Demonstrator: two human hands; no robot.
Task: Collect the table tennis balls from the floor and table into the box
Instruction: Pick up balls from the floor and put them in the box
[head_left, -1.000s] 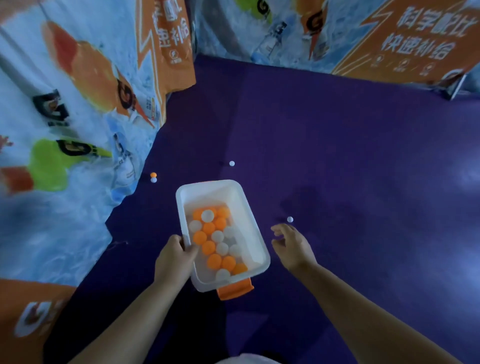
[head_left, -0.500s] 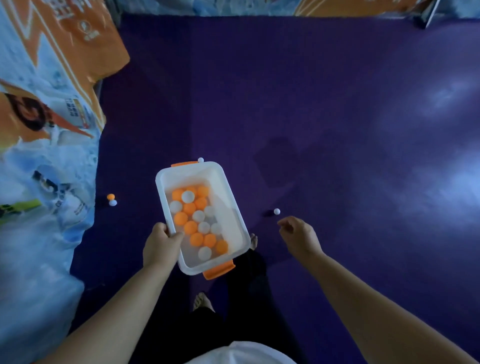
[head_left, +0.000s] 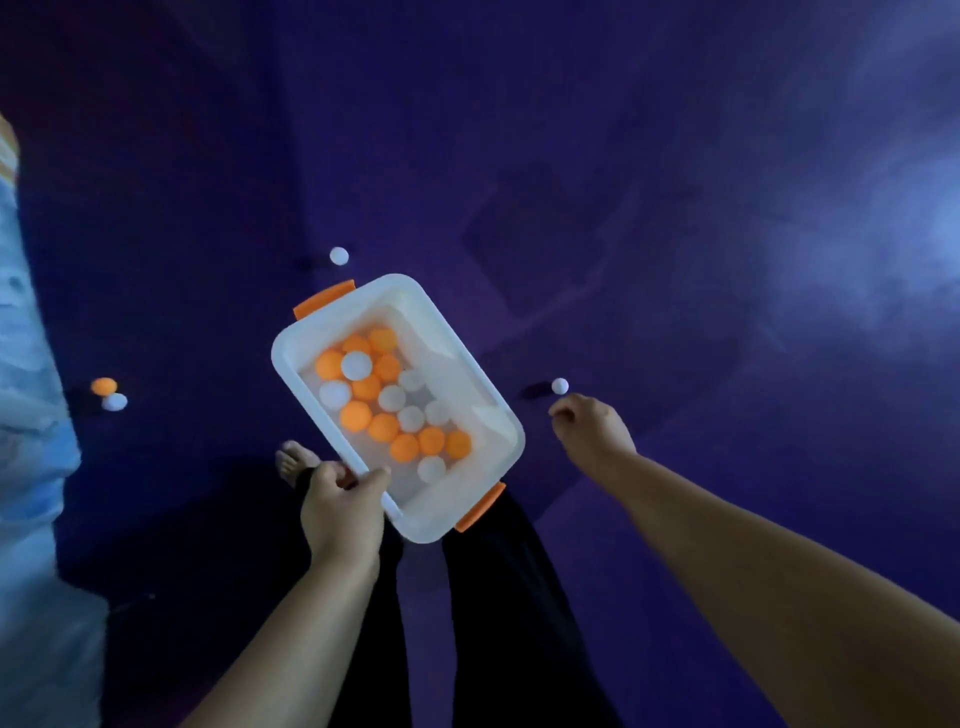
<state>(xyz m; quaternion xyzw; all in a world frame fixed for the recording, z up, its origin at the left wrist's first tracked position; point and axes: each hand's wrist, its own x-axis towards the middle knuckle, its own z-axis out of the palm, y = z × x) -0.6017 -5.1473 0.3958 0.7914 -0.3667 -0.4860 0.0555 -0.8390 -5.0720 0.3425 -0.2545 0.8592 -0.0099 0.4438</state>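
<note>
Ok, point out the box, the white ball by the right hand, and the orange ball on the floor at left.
box (head_left: 467, 364): head view, on its bare right wall.
white ball (head_left: 560, 385): head view, centre of the ball.
orange ball (head_left: 104, 386): head view, centre of the ball.

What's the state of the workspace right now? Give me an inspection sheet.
Surface: purple floor, with glare at the right.
Job's things: white box with orange handles, holding orange and white balls; loose white ball by the right hand; far white ball beyond the box; orange ball and left white ball touching near the banner.
Clutter: nothing seen.
Hands: left hand grips the box's rim; right hand is just short of the loose white ball, fingers bent, palm hidden.
Cables: nothing seen.
Surroundings: printed banner at the left; bare foot; dark trousers.
</note>
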